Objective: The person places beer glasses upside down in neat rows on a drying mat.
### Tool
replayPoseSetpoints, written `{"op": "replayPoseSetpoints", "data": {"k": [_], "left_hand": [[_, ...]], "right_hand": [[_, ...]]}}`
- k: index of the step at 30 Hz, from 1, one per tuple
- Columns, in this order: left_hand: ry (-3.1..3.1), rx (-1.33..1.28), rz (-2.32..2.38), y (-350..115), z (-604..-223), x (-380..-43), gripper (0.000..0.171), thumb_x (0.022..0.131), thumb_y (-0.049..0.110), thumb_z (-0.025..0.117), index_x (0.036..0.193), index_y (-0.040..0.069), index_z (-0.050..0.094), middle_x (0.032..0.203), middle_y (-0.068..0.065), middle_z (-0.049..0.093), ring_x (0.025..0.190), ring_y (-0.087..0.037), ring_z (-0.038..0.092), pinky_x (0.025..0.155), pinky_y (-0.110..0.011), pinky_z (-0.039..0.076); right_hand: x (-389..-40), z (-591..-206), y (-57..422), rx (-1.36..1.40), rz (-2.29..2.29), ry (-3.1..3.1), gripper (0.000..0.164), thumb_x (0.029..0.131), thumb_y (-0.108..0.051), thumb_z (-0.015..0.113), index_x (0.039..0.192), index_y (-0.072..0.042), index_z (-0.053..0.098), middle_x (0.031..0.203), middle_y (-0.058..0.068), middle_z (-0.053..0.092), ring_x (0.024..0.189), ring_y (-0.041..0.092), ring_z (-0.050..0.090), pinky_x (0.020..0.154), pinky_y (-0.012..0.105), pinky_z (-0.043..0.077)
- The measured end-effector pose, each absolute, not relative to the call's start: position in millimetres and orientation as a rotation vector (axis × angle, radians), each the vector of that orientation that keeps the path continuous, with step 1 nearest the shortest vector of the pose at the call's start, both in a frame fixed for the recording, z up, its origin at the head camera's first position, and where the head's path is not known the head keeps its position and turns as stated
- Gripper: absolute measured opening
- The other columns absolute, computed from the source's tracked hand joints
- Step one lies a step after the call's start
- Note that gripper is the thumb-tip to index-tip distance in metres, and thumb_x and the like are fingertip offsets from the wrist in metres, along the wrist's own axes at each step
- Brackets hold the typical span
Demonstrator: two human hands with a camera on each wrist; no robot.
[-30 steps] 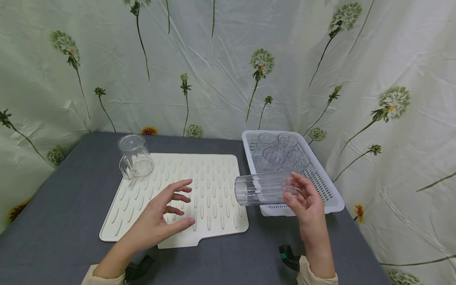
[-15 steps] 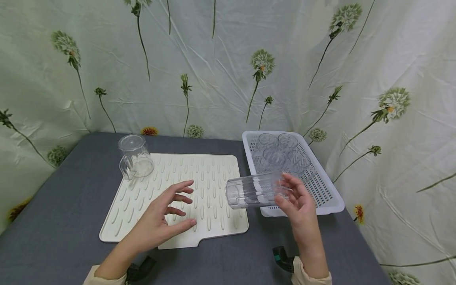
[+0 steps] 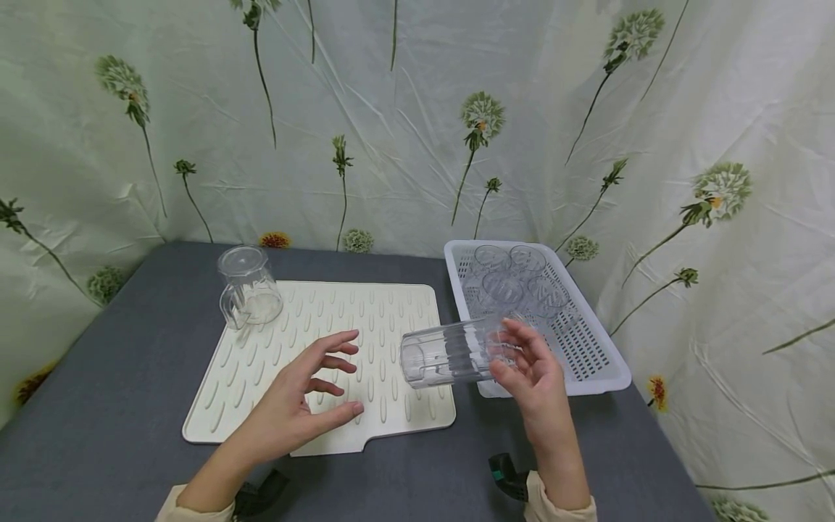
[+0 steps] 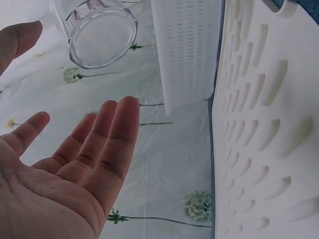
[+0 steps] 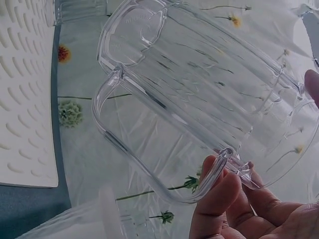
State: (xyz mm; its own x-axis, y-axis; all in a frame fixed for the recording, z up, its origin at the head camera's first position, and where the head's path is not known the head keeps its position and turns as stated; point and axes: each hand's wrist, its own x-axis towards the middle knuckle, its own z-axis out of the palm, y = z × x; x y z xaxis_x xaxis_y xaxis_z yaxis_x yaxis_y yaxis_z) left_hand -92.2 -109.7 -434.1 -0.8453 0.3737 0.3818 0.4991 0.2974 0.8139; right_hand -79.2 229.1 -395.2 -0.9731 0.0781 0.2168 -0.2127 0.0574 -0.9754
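I see the mug clear and faceted, loop-handled, tipped nearly sideways | aloft, base leftward, spanning the gap between cream mat and white basket in my head feed | right hand pinches it near the rim | left hand spread, fingers slightly bent

A clear, fluted mug is lying nearly horizontal in the right hand; its mouth is facing the palm; its handle is touching the fingers; its base is pointing toward the left hand.
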Motion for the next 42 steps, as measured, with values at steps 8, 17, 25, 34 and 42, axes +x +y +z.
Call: {"op": "replayPoseSetpoints", "data": {"k": [8, 17, 25, 34, 42], "left_hand": [[-2.422, -0.845, -1.601, -106.9, -433.4, -91.8, 0.086, 0.089, 0.019, 0.090, 0.160, 0.033, 0.044, 0.143, 0.000, 0.062, 0.117, -0.008, 0.068, 0.083, -0.031, 0.065], [-2.413, -0.851, -1.607, -104.6, -433.5, -92.0, 0.086, 0.089, 0.018, 0.090, 0.161, 0.032, 0.044, 0.144, 0.000, 0.062, 0.117, -0.014, 0.069, 0.083, -0.031, 0.065], [-2.401, -0.864, -1.606, -104.5, -434.3, -91.2, 0.088, 0.088, 0.018, 0.091, 0.161, 0.031, 0.045, 0.146, -0.001, 0.061, 0.120, -0.013, 0.068, 0.085, -0.032, 0.065], [-2.392, -0.865, -1.600, -104.1, -435.8, -91.4, 0.088, 0.087, 0.018, 0.092, 0.160, 0.031, 0.045, 0.146, 0.001, 0.061, 0.122, -0.010, 0.064, 0.086, -0.031, 0.065], [-2.407, -0.855, -1.599, -103.6, -437.7, -90.4, 0.088, 0.087, 0.020, 0.092, 0.160, 0.032, 0.045, 0.144, 0.000, 0.062, 0.121, -0.009, 0.064, 0.085, -0.031, 0.064]], "right_hand": [[-79.8, -397.7, 221.8, 0.149, 2.048, -2.126, 0.059, 0.096, 0.002, 0.068, 0.152, -0.003, 0.051, 0.136, 0.010, 0.059, 0.118, 0.020, 0.065, 0.093, 0.023, 0.062], [-79.2, -401.0, 213.3, 0.177, 2.061, -2.130, 0.059, 0.095, 0.001, 0.068, 0.151, 0.000, 0.051, 0.133, 0.010, 0.060, 0.118, 0.022, 0.064, 0.092, 0.023, 0.061], [-79.1, -408.2, 200.9, 0.287, 2.114, -2.139, 0.059, 0.095, 0.001, 0.071, 0.150, 0.003, 0.050, 0.131, 0.011, 0.062, 0.114, 0.018, 0.067, 0.092, 0.022, 0.061], [-79.6, -415.7, 188.7, 0.260, 2.171, -2.180, 0.064, 0.094, -0.007, 0.076, 0.152, -0.002, 0.050, 0.133, 0.009, 0.061, 0.116, 0.019, 0.066, 0.090, 0.022, 0.060], [-78.4, -415.9, 183.2, 0.296, 2.217, -2.139, 0.063, 0.094, -0.008, 0.075, 0.151, 0.003, 0.049, 0.133, 0.012, 0.062, 0.117, 0.021, 0.066, 0.093, 0.023, 0.061]]}}
